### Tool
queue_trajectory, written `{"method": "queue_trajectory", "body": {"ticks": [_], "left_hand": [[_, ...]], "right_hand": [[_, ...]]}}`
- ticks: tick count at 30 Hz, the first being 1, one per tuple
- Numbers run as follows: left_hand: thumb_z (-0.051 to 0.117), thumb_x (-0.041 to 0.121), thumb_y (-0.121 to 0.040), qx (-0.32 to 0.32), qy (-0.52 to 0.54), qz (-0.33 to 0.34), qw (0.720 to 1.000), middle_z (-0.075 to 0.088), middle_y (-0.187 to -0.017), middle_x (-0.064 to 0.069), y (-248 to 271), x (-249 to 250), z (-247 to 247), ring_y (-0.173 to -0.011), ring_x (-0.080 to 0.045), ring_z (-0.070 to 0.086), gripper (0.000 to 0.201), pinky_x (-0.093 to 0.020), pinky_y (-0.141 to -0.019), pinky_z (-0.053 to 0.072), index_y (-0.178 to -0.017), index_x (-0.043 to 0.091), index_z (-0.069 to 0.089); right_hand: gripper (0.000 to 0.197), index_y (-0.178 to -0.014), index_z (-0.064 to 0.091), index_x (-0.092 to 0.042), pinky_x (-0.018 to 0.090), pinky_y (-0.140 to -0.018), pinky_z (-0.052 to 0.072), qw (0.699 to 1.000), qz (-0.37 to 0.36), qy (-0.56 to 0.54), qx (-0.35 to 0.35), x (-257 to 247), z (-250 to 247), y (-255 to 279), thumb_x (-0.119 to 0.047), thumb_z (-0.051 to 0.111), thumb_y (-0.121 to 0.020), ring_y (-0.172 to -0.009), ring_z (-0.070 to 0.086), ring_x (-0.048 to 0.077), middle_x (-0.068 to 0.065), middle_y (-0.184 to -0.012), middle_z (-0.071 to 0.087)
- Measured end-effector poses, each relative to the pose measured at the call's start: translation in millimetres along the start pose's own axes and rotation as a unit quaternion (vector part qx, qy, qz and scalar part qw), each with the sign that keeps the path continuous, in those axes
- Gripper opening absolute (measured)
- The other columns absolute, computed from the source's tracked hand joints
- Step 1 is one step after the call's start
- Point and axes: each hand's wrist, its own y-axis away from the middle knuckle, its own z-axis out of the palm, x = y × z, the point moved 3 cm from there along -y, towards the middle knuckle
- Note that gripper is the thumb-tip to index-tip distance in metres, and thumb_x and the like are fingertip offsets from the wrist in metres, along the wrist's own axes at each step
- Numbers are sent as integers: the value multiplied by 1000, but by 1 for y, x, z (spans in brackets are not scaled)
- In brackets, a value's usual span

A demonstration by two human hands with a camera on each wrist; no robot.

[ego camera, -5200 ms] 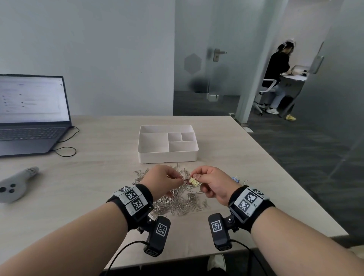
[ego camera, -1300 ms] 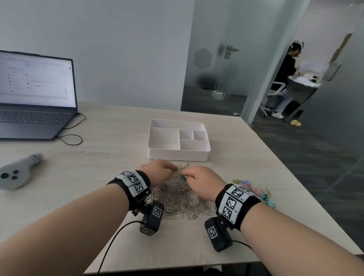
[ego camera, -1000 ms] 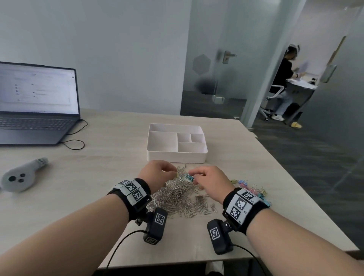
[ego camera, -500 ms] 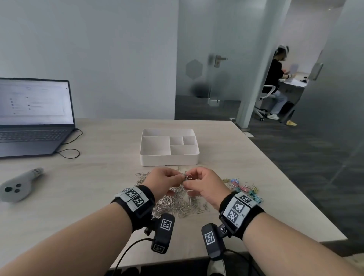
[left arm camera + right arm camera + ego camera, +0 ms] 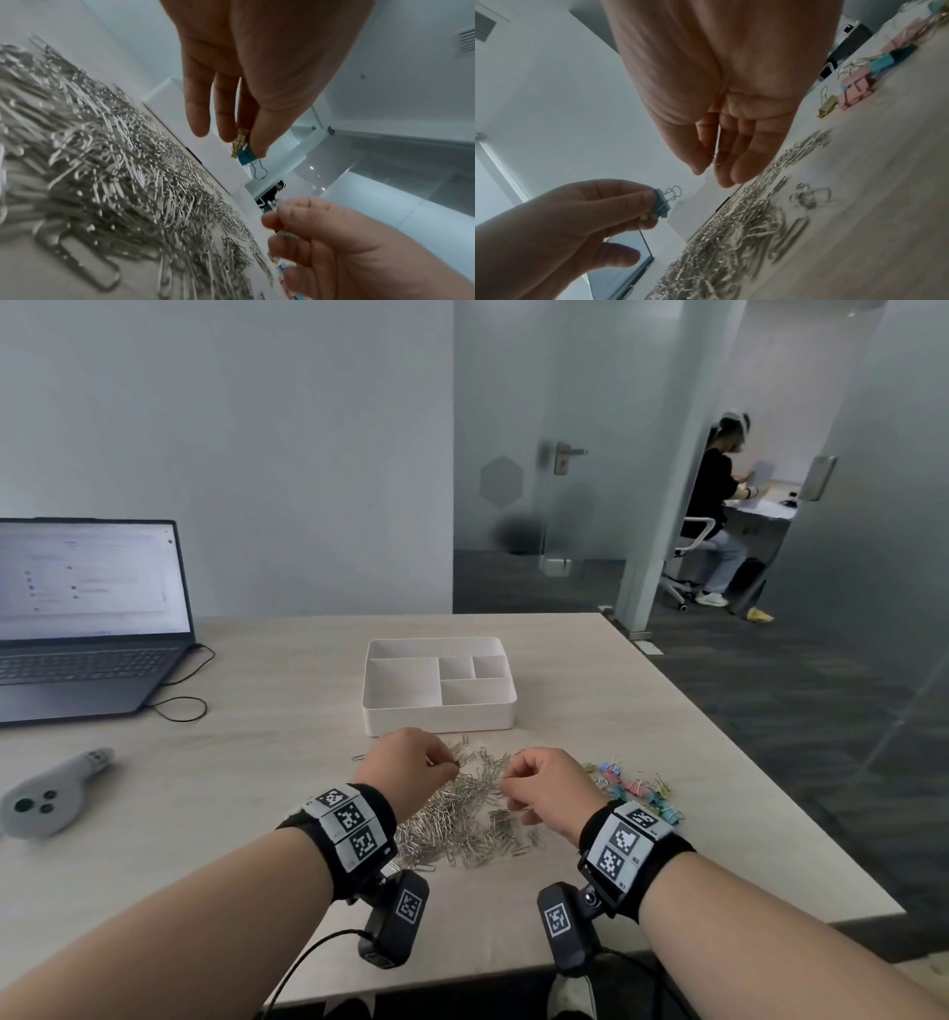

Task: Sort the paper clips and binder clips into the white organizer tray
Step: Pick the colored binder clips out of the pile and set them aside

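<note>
The left hand (image 5: 405, 765) pinches 2 binder clips, a teal clip (image 5: 246, 156) and a gold clip (image 5: 239, 142), between thumb and fingers. It holds them up over the far edge of the paper clip pile (image 5: 462, 814). The right hand (image 5: 544, 788) is just right of it, above the pile, with its fingers bent in close. A bit of silver wire (image 5: 717, 159) shows between them, most likely 1 paper clip, so this grip is pinching too.

The tray (image 5: 436, 716) sits on the worktop (image 5: 257, 762) just beyond the pile. All 5 of its boxes look bare. The other binder clips (image 5: 637, 785) lie in a small bright heap to the right of the pile, near the right wrist.

The step in hand looks like picking binder clips out of the silver pile. No clip has gone into the tray yet, so the job is only at its start.

Next, the left hand needs to reach forward past the near wall of the tray and let go over 1 box. The right hand needs to drop its bit in a different box or back on the pile. The clips are small and slippery, so the pinch must hold till the hand is right over the box.
</note>
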Motion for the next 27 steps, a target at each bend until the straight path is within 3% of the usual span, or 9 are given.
{"method": "queue_trajectory", "body": {"ticks": [3,6,8,10,13,16,18,23,27], "left_hand": [[76,33,-82,-16,78,-46,996,70,-79,13,4,-3,1,-62,-7,64,4,-25,-61,55,-80,29,75],[78,28,-82,-33,167,-59,984,74,-79,5,9,2,7,-63,-12,68,4,-29,-58,61,-80,25,76],[77,21,-83,-46,224,-57,972,75,-80,-2,12,7,13,-67,-12,68,3,-30,-61,62,-81,19,76],[77,15,-83,-52,278,-60,957,75,-78,-4,15,11,18,-69,-13,69,3,-32,-62,62,-83,14,75],[77,7,-82,-55,349,-73,933,76,-82,-8,17,14,28,-73,-21,72,10,-45,-68,63,-86,9,68],[76,3,-82,-62,372,-84,922,75,-83,-9,18,18,36,-73,-19,73,14,-45,-68,62,-90,7,65],[76,4,-81,-64,373,-82,922,74,-83,-10,19,21,39,-73,-18,72,14,-43,-67,63,-91,6,66],[70,14,-86,-49,294,-64,952,72,-82,-6,20,15,36,-72,-17,68,2,-33,-61,60,-85,13,69],[69,23,-86,-18,159,-29,987,67,-72,11,19,0,24,-60,-5,58,8,-22,-60,47,-79,25,69]], "right_hand": [[11,-92,71,-23,37,-79,58,993,-28,115,-11,2,-2,2,-27,75,-83,-87,69,16,-7,-92,71],[35,-113,67,-31,30,-90,53,995,-58,79,-31,-4,-1,5,-39,78,-81,-97,64,5,-15,-109,67],[49,-125,62,-35,36,-91,56,996,-64,21,-56,-8,2,7,-38,80,-79,-100,67,10,-15,-119,64],[50,-128,61,-33,42,-86,60,995,-65,-28,-76,-9,5,9,-24,79,-83,-97,71,22,-10,-123,64],[35,-119,67,-20,40,-76,60,990,-61,-88,-95,-12,6,14,-3,71,-88,-81,72,20,5,-108,70],[26,-114,68,-8,33,-68,61,989,-44,-109,-86,-7,1,15,-1,70,-89,-77,71,18,11,-97,71],[21,-107,69,-9,30,-64,60,993,-34,-92,-62,0,-8,14,-4,73,-87,-75,71,18,8,-93,71],[13,-94,70,-20,26,-55,50,996,8,80,29,24,-49,9,-13,73,-84,-67,64,13,-1,-84,68],[10,-83,66,-32,27,-73,52,950,15,311,31,42,-82,-1,-24,70,-80,-79,63,12,-9,-91,69]]}}
